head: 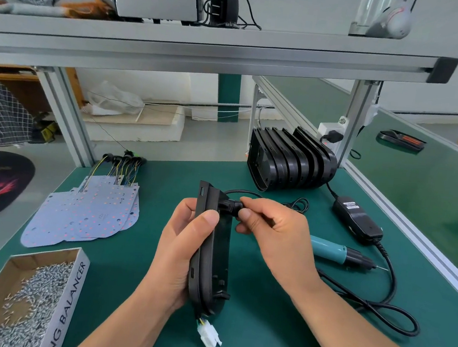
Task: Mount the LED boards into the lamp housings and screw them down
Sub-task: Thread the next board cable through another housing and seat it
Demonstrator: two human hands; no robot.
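The white connector [209,338] hanging free under the lamp housing [209,256] could be snagged, or its thin wires strained, if the black cable grommet [231,204], pinched by the right hand [275,234], is pulled too hard. The housing is gripped edge-on above the desk [262,332] by the left hand [184,242]. It is seen as a slim, black, curved plastic shell, and the LED boards [90,215] lie further away on the left.
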